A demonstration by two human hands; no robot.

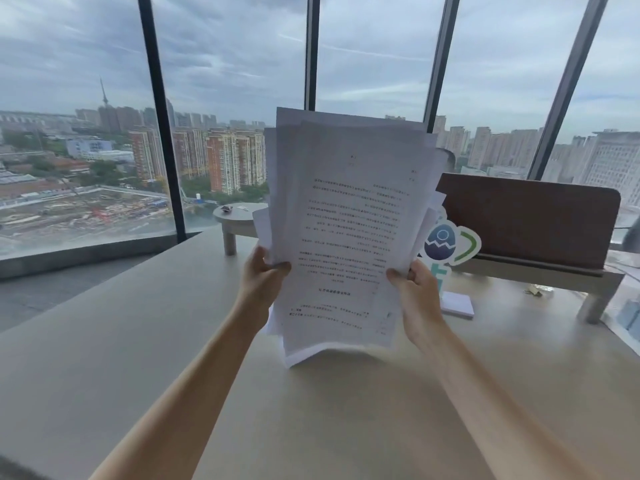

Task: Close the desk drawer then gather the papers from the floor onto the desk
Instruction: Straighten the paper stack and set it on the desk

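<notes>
A loose, uneven stack of white printed papers [346,230] stands upright on the beige desk [138,341], its bottom edge touching the desk top. My left hand [259,275] grips the stack's left edge and my right hand [415,289] grips its right edge. The sheets are fanned out of line at the top and sides. The printed text faces me upside down. The drawer and the floor are out of view.
A brown-backed raised shelf [526,220] stands at the back right, with an egg-logo sign [446,244] and a white pad [457,304] in front of it. A small round stand [235,220] is behind the papers. Tall windows lie beyond the desk.
</notes>
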